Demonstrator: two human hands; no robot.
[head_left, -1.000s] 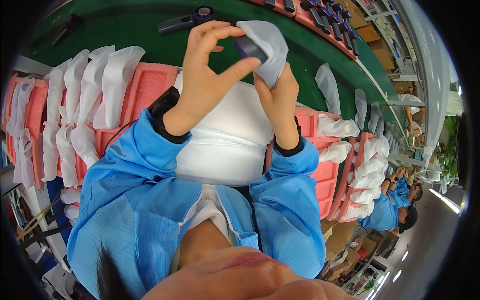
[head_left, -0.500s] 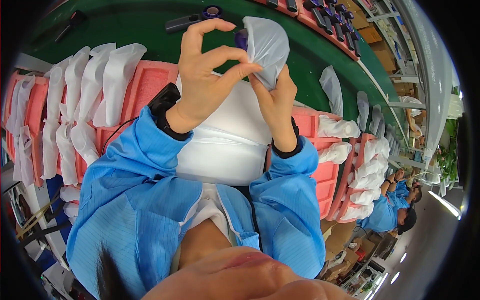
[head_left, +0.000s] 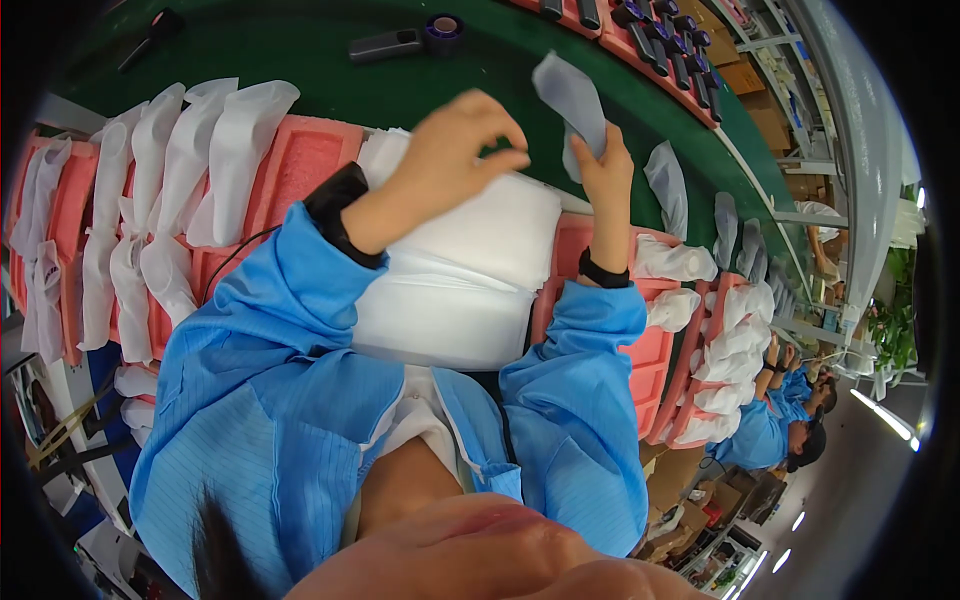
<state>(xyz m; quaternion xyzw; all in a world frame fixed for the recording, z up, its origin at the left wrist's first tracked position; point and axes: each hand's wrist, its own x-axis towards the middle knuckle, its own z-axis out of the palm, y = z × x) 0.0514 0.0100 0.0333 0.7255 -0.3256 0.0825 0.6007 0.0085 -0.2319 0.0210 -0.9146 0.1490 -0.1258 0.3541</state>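
Note:
My right hand (head_left: 607,168) is closed around the lower end of a hair dryer in a translucent white bag (head_left: 575,98), held up over the green table. The bag hides most of the dryer's shape. My left hand (head_left: 455,155) is apart from it, over a stack of white sheets (head_left: 470,235). Its fingers are curved, slightly blurred, with a gap between thumb and forefinger and nothing between them. Beyond my hands, an unbagged grey hair dryer (head_left: 388,46) with a purple-rimmed round head lies on the table.
Pink foam trays (head_left: 305,165) at the left carry several bagged pieces (head_left: 240,160). More white-wrapped pieces (head_left: 735,345) fill trays at the right. Bagged dryers (head_left: 667,190) lie along the table (head_left: 290,50). A far tray (head_left: 655,55) holds bare dryers. Co-workers (head_left: 765,430) sit at the right.
My right hand has moved right with the bagged dryer, which has turned so its purple part no longer shows. My left hand has come away from the bag and moved nearer to me.

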